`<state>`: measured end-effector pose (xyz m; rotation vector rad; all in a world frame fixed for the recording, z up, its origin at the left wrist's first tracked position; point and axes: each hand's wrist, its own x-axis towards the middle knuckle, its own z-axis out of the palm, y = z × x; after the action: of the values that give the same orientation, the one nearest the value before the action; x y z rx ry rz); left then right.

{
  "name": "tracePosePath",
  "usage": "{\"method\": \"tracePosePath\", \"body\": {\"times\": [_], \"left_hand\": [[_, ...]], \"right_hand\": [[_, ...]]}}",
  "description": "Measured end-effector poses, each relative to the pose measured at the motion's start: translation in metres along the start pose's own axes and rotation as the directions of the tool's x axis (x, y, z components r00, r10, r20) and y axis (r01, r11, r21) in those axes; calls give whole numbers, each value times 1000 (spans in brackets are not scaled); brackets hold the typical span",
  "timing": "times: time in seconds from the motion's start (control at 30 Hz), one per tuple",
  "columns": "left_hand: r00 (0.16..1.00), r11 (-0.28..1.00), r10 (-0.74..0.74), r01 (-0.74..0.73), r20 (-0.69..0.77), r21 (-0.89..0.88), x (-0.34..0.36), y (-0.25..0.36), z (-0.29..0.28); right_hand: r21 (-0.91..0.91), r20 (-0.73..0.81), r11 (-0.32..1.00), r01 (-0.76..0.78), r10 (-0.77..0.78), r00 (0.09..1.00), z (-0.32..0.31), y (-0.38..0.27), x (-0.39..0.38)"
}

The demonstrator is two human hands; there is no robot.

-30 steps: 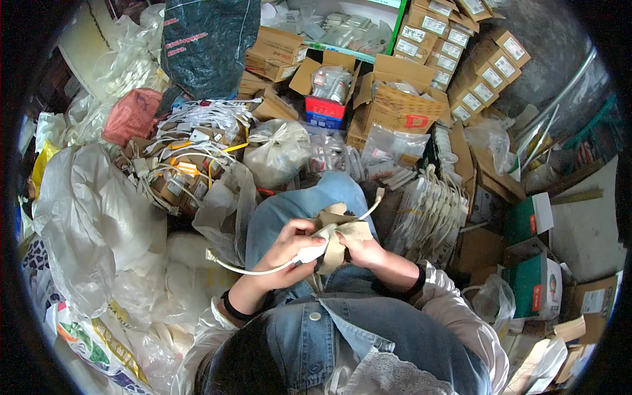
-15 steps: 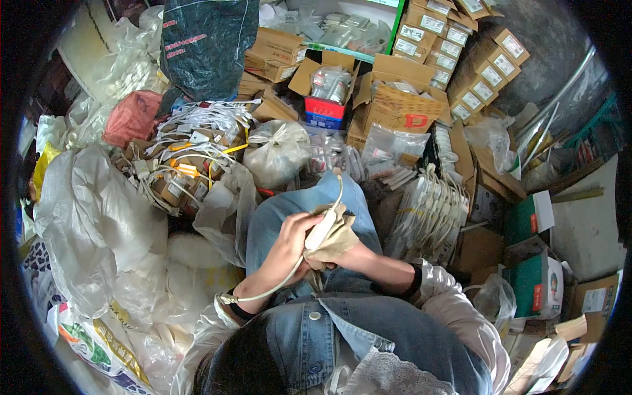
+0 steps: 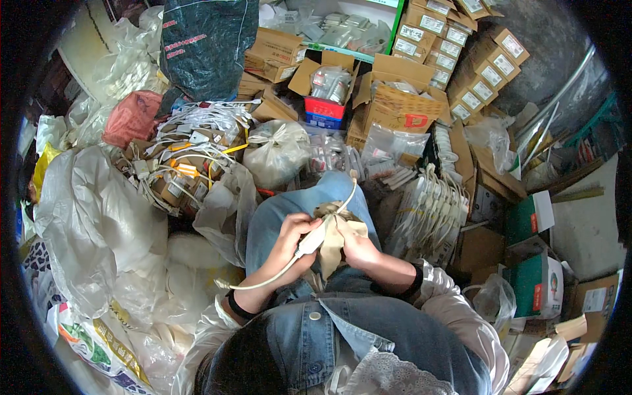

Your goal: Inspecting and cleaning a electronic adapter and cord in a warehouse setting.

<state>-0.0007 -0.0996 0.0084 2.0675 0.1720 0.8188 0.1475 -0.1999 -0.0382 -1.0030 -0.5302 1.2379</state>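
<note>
Over my denim-covered legs, my left hand [image 3: 291,243] grips a white elongated plastic piece [image 3: 312,237] with pale cable [image 3: 268,280] leading out at both ends, down-left and up-right. My right hand [image 3: 364,255] is closed on a crumpled tan cloth [image 3: 332,245] that lies against the underside and right side of the white piece. The fingertips of both hands are partly hidden by the cloth and the piece. Beyond my right hand lies a pile of bundled pale cables [image 3: 424,217].
Tangled white cables [image 3: 197,122] lie ahead-left beside a tied white bag [image 3: 273,148]. Plastic sacks [image 3: 105,230] crowd my left. Open cartons [image 3: 401,99], a red-and-blue bin [image 3: 322,112] and stacked labelled boxes [image 3: 487,79] stand ahead. Green-and-white boxes [image 3: 530,289] sit at my right.
The white piece and cable have turned back and forth in my hands. Since half a second ago my right hand has shifted slightly up, and more cloth hangs between my hands.
</note>
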Motion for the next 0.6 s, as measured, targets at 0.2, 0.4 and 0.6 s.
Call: {"method": "tracePosePath", "body": {"times": [0.2, 0.4, 0.6], "left_hand": [[997, 992, 83, -83, 6, 93, 0, -4, 4], [994, 988, 110, -111, 15, 111, -2, -6, 4], [991, 986, 131, -133, 26, 105, 1, -7, 2]], "right_hand": [[-159, -25, 986, 45, -50, 998, -9, 15, 10], [-264, 174, 961, 86, -41, 984, 14, -16, -7], [-207, 132, 968, 145, -119, 984, 19, -19, -6]]}}
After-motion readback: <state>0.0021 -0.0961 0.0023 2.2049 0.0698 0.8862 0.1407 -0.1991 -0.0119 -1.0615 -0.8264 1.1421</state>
